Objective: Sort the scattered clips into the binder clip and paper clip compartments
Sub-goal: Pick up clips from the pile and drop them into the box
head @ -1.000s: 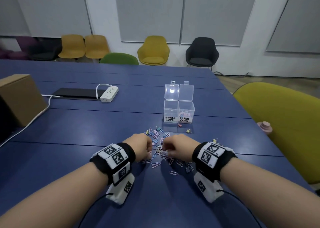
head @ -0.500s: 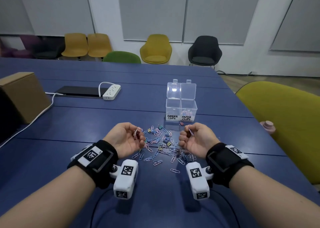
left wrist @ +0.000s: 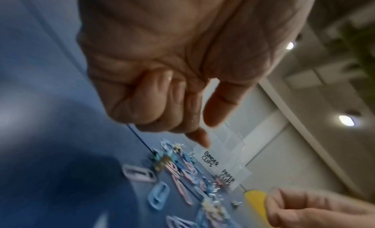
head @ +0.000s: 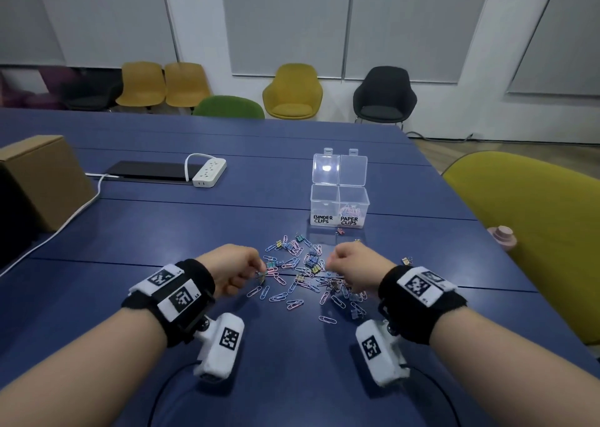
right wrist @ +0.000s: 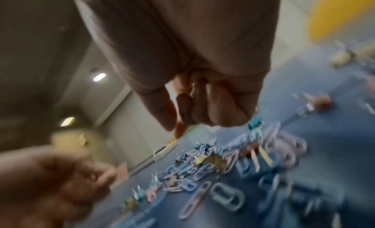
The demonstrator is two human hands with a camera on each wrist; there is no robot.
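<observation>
Both hands are hovering over the clips [head: 300, 275], the left hand [head: 231, 272] and right hand [head: 352, 269] curled, contents unclear, and these light, slippery wires are likely needing fingertip pinches by their edges.

Your curled left hand [head: 234, 270] and right hand [head: 352, 265] are hiding whether they are holding any small pastel clips [head: 293, 275].

Smooth, matt blue table [head: 324, 378]; clear glossy plastic box [head: 339, 199]; pastel-coated wire paper clips [head: 293, 303]; brown matt cardboard carton [head: 42, 179]; black terry-cloth wristbands [head: 194, 280].
</observation>
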